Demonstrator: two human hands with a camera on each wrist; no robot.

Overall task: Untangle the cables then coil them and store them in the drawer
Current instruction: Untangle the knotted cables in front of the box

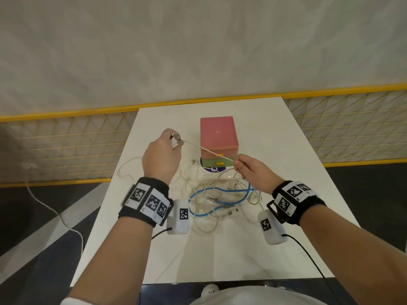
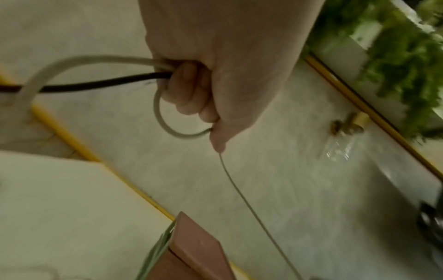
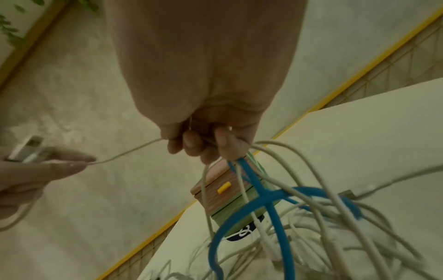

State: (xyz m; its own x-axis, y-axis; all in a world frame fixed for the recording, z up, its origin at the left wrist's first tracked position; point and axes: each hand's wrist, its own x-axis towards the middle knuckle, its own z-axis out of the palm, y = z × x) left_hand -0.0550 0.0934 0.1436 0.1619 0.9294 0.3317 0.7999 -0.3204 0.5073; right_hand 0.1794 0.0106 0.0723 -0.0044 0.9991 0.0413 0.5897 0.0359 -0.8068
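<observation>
The person's left hand (image 1: 160, 155) is closed round the plug end of a thin white cable (image 1: 211, 151), and the right hand (image 1: 253, 172) pinches the same cable further along, so a taut length runs left to right between the fists, above the table (image 1: 297, 194). The rest hangs from the right hand into the tangle (image 1: 222, 201) with the blue cable (image 1: 211, 214), just below it. I judge the right hand is nearer the knot, and the drawer unit (image 1: 219, 142) stands just behind, drawers shut.
</observation>
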